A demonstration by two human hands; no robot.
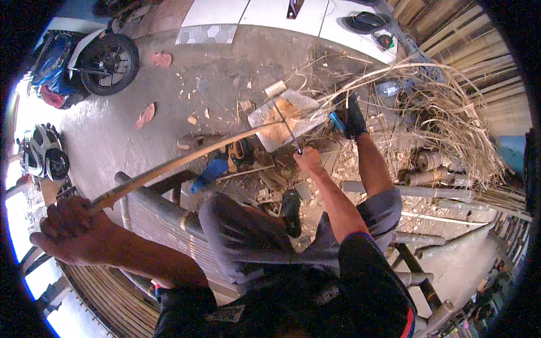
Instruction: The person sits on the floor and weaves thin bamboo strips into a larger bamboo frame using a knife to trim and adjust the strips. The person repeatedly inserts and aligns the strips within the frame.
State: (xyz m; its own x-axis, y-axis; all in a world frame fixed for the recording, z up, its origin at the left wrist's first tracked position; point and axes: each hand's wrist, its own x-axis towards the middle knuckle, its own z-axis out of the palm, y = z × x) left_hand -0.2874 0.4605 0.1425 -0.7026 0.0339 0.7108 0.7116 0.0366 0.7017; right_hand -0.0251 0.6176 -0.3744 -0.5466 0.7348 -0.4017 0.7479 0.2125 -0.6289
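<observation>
Bamboo strip (186, 159) runs long and slanting from the left hand (70, 228), whose grip is closed round its near end, up and rightward to the right hand (309, 160), fisted on a thin blade (287, 128) that meets the strip's far part above a pale board (287, 119).

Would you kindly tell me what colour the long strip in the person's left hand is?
The bamboo strip is pale yellowish tan, clearest in the head view.

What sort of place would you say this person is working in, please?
Probably an outdoor bamboo craft yard: the left hand grips a long bamboo strip, shavings pile nearby, and a motorbike stands on concrete.
</observation>
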